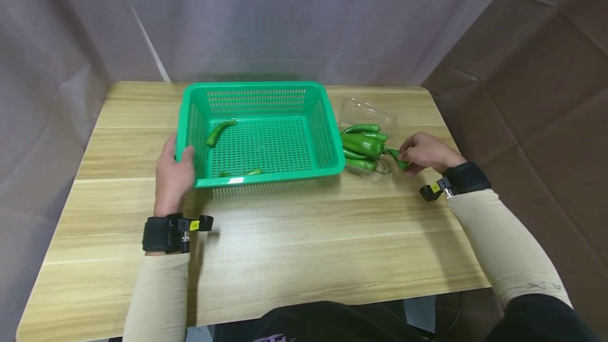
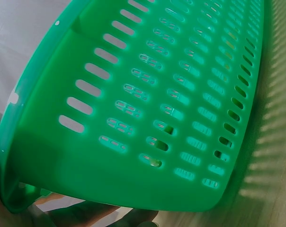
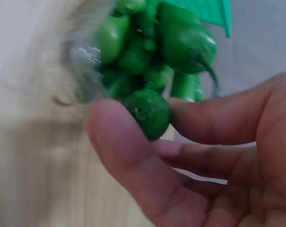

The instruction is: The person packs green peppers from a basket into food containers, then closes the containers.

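A green plastic basket (image 1: 266,176) with slotted walls stands at the middle-left of the table. My left hand (image 1: 174,178) grips its left rim near the front corner, thumb on top and fingers beneath. Inside lie two green chili peppers, one curved pepper (image 1: 219,133) at the left and another (image 1: 244,173) by the front wall. To the right, my right hand (image 1: 427,151) pinches a green chili pepper (image 3: 150,113) between thumb and fingers, beside a clear plastic box (image 1: 390,122) of green peppers. A larger green pepper (image 1: 363,145) lies on top of that pile.
The pale wooden table (image 1: 285,247) carries everything. A grey curtain (image 1: 275,20) hangs right behind its back edge, and a brown cloth (image 1: 537,94) hangs at the right. The basket's right rim overlaps the plastic box in the head view.
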### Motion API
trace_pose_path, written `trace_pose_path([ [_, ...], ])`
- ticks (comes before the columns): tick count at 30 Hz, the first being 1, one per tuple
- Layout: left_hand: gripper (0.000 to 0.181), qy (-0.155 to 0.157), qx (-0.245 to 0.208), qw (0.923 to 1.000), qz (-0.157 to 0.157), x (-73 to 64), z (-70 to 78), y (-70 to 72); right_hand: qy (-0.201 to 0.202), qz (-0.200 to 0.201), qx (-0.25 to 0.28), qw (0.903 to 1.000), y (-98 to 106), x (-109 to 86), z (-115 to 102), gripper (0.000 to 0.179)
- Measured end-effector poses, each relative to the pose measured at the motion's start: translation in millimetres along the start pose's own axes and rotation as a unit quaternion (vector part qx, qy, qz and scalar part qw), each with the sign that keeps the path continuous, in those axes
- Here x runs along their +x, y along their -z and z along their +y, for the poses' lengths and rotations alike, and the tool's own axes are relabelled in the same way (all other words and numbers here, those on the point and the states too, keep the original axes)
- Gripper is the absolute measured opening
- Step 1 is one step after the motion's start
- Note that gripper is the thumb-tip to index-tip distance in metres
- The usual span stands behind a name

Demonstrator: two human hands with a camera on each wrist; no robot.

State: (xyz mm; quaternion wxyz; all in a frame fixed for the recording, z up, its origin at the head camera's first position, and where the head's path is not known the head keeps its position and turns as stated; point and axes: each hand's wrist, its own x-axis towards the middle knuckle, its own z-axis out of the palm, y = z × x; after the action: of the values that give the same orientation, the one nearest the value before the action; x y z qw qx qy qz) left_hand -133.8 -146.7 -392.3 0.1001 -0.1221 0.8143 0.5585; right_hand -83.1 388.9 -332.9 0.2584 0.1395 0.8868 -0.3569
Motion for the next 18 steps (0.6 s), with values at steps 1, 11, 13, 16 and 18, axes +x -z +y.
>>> trace_pose_path([
  [1, 0.062, 0.0, 0.001, 1.0, 0.0, 0.1, 0.1, -0.1, -0.002, 0.004, 0.005, 1.0, -2.7, 0.8, 0.3, 0.034],
  [11, 0.062, -0.008, 0.002, 1.0, 0.002, 0.3, -0.7, 0.4, 0.006, 0.023, 0.016, 0.9996, -13.6, 2.3, 7.7, 0.059],
  [13, 0.062, -0.007, 0.001, 1.0, 0.002, 0.3, -0.9, 0.5, 0.014, 0.026, 0.005, 0.9996, -14.6, 2.6, 8.7, 0.064],
  [16, 0.062, -0.007, -0.001, 1.0, 0.002, 0.4, -1.2, 0.3, 0.024, 0.034, -0.016, 0.999, -16.7, 3.9, 8.6, 0.064],
  [18, 0.062, -0.008, 0.0, 1.0, 0.001, 0.6, -1.3, -0.1, 0.027, 0.038, -0.03, 0.9985, -18.2, 5.1, 8.3, 0.062],
])
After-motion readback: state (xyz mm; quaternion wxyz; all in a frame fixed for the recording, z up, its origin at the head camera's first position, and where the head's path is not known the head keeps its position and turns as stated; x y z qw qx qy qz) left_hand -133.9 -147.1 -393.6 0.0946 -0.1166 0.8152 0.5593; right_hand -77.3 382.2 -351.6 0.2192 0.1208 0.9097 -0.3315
